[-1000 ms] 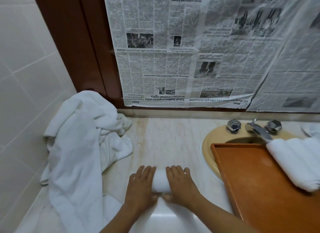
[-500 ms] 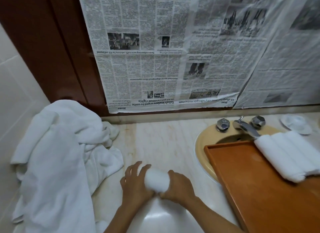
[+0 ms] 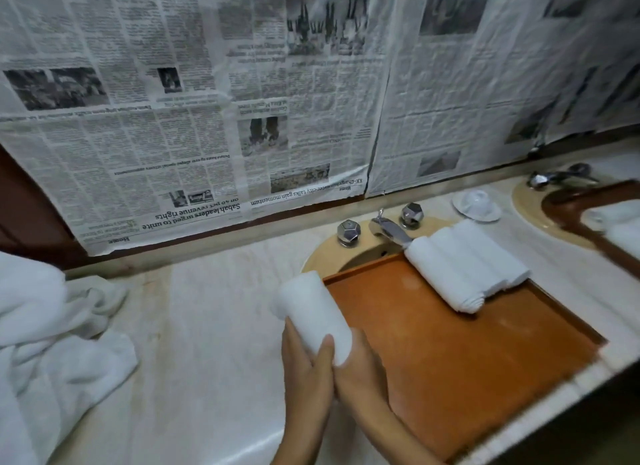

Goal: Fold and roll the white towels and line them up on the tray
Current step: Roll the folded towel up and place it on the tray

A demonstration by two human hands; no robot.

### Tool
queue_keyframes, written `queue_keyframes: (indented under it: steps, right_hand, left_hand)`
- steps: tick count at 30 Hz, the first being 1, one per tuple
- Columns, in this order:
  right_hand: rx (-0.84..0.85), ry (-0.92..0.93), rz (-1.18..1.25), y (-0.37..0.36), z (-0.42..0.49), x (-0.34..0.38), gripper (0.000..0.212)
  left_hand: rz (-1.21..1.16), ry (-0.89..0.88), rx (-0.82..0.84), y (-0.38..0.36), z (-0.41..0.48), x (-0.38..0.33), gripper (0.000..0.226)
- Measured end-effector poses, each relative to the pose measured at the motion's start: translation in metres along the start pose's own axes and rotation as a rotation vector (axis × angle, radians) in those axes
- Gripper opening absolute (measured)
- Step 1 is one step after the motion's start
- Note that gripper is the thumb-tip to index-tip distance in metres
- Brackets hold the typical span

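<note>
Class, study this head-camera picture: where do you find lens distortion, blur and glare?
Head view: the wide lens bows the newspaper and the counter; the far right is smeared; the rolled towel in the left hand and right hand looks soft-edged; pale sheen lies on the tray and near counter.

Left hand (image 3: 306,369) and right hand (image 3: 363,369) grip the rolled towel (image 3: 310,308).

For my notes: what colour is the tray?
Orange-brown tray, clearest in the head view.
</note>
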State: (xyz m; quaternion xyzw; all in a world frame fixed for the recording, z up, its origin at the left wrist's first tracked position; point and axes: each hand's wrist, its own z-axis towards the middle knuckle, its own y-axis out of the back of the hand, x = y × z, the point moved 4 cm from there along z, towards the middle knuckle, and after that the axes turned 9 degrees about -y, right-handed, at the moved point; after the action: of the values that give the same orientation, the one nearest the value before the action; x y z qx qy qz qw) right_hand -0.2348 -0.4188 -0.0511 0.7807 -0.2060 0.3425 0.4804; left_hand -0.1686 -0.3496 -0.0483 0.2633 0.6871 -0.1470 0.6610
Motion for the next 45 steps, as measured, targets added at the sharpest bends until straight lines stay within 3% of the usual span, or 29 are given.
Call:
queue_keyframes:
  steps: [2,3,5,6,8,9,11,13,15,17,21,24,29,33,39,42,45]
  right_hand:
    - [-0.090,0.003,0.005,0.030,0.016,-0.007,0.088]
    - [-0.106,0.016,-0.076,0.048,0.026,-0.015,0.094]
    - [-0.154,0.124,-0.264,0.080,0.051,-0.025,0.076]
    - [-0.164,0.164,-0.269,0.092,0.058,-0.026,0.076]
    - [-0.157,0.159,-0.310,0.114,0.078,-0.041,0.103]
    - [-0.157,0.183,-0.345,0.125,0.089,-0.050,0.103]
    - [-0.152,0.290,-0.370,0.145,0.097,-0.063,0.081]
    - [-0.003,0.326,-0.429,0.161,0.114,-0.078,0.095]
    - [0.122,0.329,-0.426,0.177,0.141,-0.088,0.090]
    - [0.077,0.385,-0.346,0.194,0.159,-0.090,0.079]
    - [-0.203,0.494,-0.270,0.217,0.203,-0.093,0.054]
    - [-0.186,0.447,-0.352,0.218,0.231,-0.092,0.055]
    - [-0.099,0.452,-0.508,0.201,0.232,-0.111,0.060]
    - [-0.065,0.425,-0.530,0.198,0.228,-0.117,0.062]
    - [-0.051,0.387,-0.522,0.199,0.222,-0.115,0.060]
    - [-0.085,0.367,-0.497,0.200,0.218,-0.113,0.059]
    - [-0.134,0.338,-0.446,0.200,0.210,-0.109,0.055]
  left_hand:
    - [-0.011,0.058,0.065,-0.039,0.006,-0.013,0.106]
    - [-0.023,0.090,0.110,-0.063,0.010,-0.019,0.112]
    - [-0.065,0.142,0.153,-0.105,0.018,-0.031,0.117]
    - [-0.082,0.188,0.162,-0.120,0.023,-0.034,0.113]
    - [-0.171,0.317,0.198,-0.157,0.033,-0.038,0.079]
    - [-0.247,0.379,0.213,-0.174,0.039,-0.035,0.064]
    - [-0.324,0.431,0.179,-0.198,0.051,-0.029,0.058]
    - [-0.398,0.467,0.161,-0.221,0.062,-0.022,0.057]
    - [-0.450,0.506,0.132,-0.240,0.070,-0.017,0.062]
    - [-0.475,0.540,0.089,-0.252,0.078,-0.008,0.071]
    - [-0.479,0.500,0.035,-0.273,0.093,-0.002,0.061]
    - [-0.378,0.456,-0.004,-0.282,0.100,0.003,0.064]
    - [0.351,0.363,-0.100,-0.267,0.112,0.014,0.088]
    - [0.207,0.387,-0.090,-0.268,0.120,0.029,0.084]
    - [0.299,0.395,-0.103,-0.273,0.116,0.019,0.100]
    - [0.202,0.332,-0.069,-0.270,0.105,0.011,0.109]
    - [0.149,0.244,0.006,-0.259,0.088,0.010,0.099]
